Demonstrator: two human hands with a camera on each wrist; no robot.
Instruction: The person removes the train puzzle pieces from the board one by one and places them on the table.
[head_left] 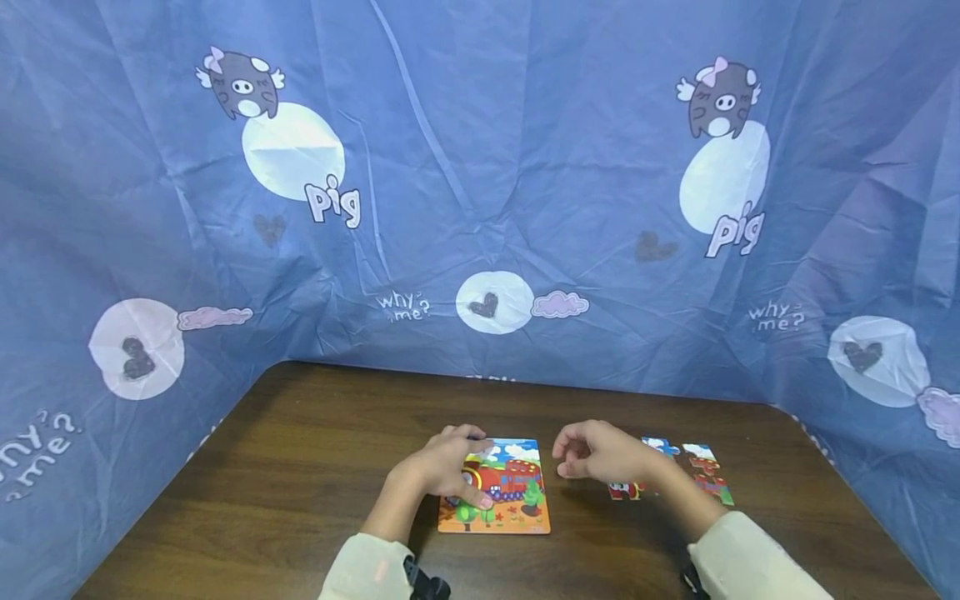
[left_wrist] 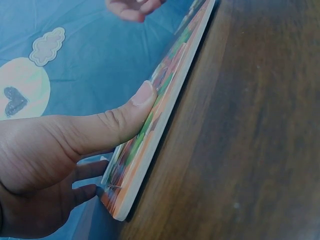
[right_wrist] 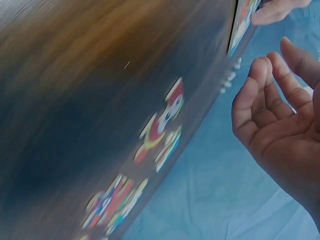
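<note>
A square jigsaw puzzle (head_left: 506, 522) with a red train picture lies flat on the table in the head view. Across its left part rests my left hand (head_left: 444, 468), the thumb (left_wrist: 122, 117) pressing on the picture and the other fingers at the left and far edges. Just right of the puzzle, my right hand (head_left: 603, 452) hovers with loosely bent fingers (right_wrist: 245, 102) and holds nothing. Loose puzzle pieces lie beyond and under the right forearm: a red-and-white one (head_left: 626, 492), a blue sky one (head_left: 660, 447) and several at the right (head_left: 712, 487).
Dark brown wood forms the table (head_left: 322, 450), with rounded far corners. A blue curtain (head_left: 480, 233) printed with pigs and hearts hangs behind it and along both sides. Dark straps (head_left: 427, 582) sit at the wrists by pale sleeves (head_left: 367, 567).
</note>
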